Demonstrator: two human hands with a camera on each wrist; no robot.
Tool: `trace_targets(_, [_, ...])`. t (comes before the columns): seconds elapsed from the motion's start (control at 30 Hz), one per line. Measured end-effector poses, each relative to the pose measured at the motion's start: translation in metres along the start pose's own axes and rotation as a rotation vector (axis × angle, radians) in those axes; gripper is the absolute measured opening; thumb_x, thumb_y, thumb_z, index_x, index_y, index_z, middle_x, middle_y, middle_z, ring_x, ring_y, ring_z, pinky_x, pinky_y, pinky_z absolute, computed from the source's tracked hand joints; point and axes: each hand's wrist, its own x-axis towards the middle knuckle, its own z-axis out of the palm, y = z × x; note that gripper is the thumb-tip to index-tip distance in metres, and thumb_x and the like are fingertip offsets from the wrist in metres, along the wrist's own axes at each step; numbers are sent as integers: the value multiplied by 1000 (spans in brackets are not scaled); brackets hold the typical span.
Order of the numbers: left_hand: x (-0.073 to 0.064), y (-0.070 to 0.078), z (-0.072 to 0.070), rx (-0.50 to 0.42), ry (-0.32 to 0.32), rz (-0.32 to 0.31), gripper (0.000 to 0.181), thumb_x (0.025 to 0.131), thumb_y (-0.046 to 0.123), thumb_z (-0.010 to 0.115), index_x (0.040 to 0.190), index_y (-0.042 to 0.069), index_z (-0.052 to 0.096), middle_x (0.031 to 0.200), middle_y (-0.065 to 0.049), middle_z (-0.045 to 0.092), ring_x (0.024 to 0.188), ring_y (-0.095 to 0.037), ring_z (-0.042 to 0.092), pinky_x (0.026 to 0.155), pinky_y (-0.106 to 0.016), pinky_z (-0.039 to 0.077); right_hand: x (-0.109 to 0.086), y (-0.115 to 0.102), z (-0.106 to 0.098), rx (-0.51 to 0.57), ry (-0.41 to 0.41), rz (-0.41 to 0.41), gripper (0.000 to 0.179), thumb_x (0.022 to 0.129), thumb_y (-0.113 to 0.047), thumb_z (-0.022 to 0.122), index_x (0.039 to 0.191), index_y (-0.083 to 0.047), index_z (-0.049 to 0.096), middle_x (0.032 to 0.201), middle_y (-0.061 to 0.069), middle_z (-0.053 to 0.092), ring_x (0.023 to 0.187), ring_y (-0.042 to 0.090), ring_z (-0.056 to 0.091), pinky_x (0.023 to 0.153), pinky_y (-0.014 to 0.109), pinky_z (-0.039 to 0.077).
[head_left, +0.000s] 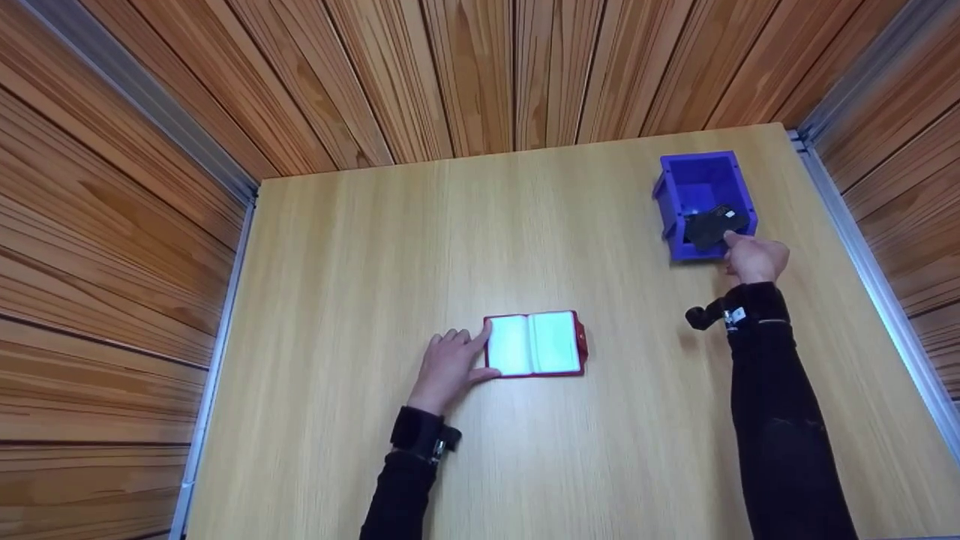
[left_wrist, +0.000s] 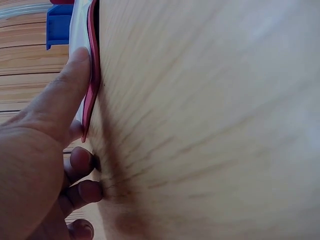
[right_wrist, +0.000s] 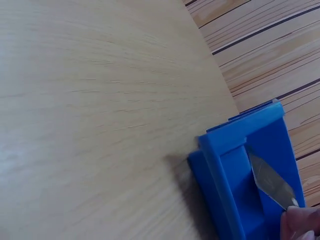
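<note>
An open red booklet (head_left: 583,337) with white, shiny pocket-like pages lies on the table, its spine upright in the head view. My left hand (head_left: 446,367) rests at its left edge, thumb on the lower left corner and index finger near the upper left one. The left wrist view shows the thumb pressing on the page beside the red cover (left_wrist: 91,100). My right hand (head_left: 756,259) is at the near edge of a blue-purple bin (head_left: 667,187), pinching a dark flat piece (head_left: 703,229) inside it. In the right wrist view this piece (right_wrist: 271,182) looks thin and pointed.
The bin stands at the table's far right, near the wood-panelled back wall (head_left: 480,75). Metal rails (head_left: 874,285) run along the table's sides. Each wrist wears a black strap with a small camera (head_left: 701,318).
</note>
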Motion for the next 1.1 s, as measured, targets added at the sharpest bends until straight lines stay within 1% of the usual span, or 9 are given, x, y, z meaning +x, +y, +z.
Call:
trace_targets(0.1, [0, 0, 0, 1, -2, 0, 91, 85, 66, 67, 160, 23, 41, 98, -4, 63, 87, -20, 53, 80, -34, 39, 1, 2, 3, -38, -6, 3, 24, 94, -17, 75, 72, -14, 67, 50, -6, 57, 47, 9, 55, 50, 23, 50])
trace_targets(0.2, [0, 0, -1, -1, -2, 3, 91, 85, 66, 67, 161, 23, 40, 99, -5, 64, 89, -21, 55, 81, -35, 40, 2, 3, 4, -58, -5, 31, 23, 95, -20, 74, 76, -13, 65, 50, -7, 56, 45, 9, 54, 49, 23, 48])
trace_targets(0.3, [0, 0, -1, -6, -3, 7, 91, 86, 66, 66, 161, 23, 40, 100, -5, 64, 90, -22, 55, 81, -36, 40, 2, 2, 6, -12, 7, 80, 21, 96, -20, 74, 82, -10, 62, 50, -6, 55, 45, 11, 51, 48, 24, 46])
trace_targets(0.43, [0, -1, 0, -8, -3, 4, 91, 86, 66, 67, 161, 23, 40, 98, -4, 63, 87, -20, 53, 81, -35, 39, 2, 1, 12, 104, 34, 130, 18, 95, -15, 74, 88, -8, 59, 52, -4, 54, 46, 12, 47, 47, 25, 45])
trace_targets(0.53, [0, -1, 0, -8, 0, 1, 90, 86, 65, 67, 160, 22, 41, 96, -3, 62, 86, -20, 52, 80, -34, 39, 1, 1, 17, 184, 60, 138, 18, 94, -11, 74, 88, -8, 57, 53, -3, 53, 47, 13, 45, 46, 26, 42])
trace_targets(0.63, [0, -1, 0, 3, 2, 7, 90, 86, 66, 66, 161, 22, 40, 97, -4, 63, 88, -20, 54, 80, -35, 39, 0, 1, 21, 221, 86, 126, 19, 94, -9, 73, 84, -8, 58, 52, -3, 52, 44, 13, 43, 44, 26, 39])
trace_targets(0.73, [0, -1, 0, 1, 6, 11, 90, 86, 65, 66, 161, 23, 40, 98, -4, 63, 90, -21, 55, 80, -35, 39, -1, 2, 22, 153, 104, 102, 21, 94, -12, 74, 79, -9, 60, 48, -4, 54, 39, 12, 44, 42, 26, 40])
trace_targets(0.87, [-1, -1, 1, -8, 17, 10, 90, 86, 65, 67, 161, 22, 40, 98, -4, 63, 89, -21, 55, 80, -35, 39, -2, 2, 21, 29, 97, 85, 22, 94, -18, 74, 76, -11, 63, 47, -6, 57, 36, 13, 47, 42, 26, 43])
trace_targets(1.1, [0, -2, 2, 8, 9, 13, 91, 86, 66, 66, 161, 22, 40, 97, -4, 63, 86, -20, 52, 79, -34, 38, 0, 1, 20, -107, 86, 105, 19, 94, -24, 76, 85, -13, 63, 50, -9, 58, 45, 13, 56, 46, 27, 44])
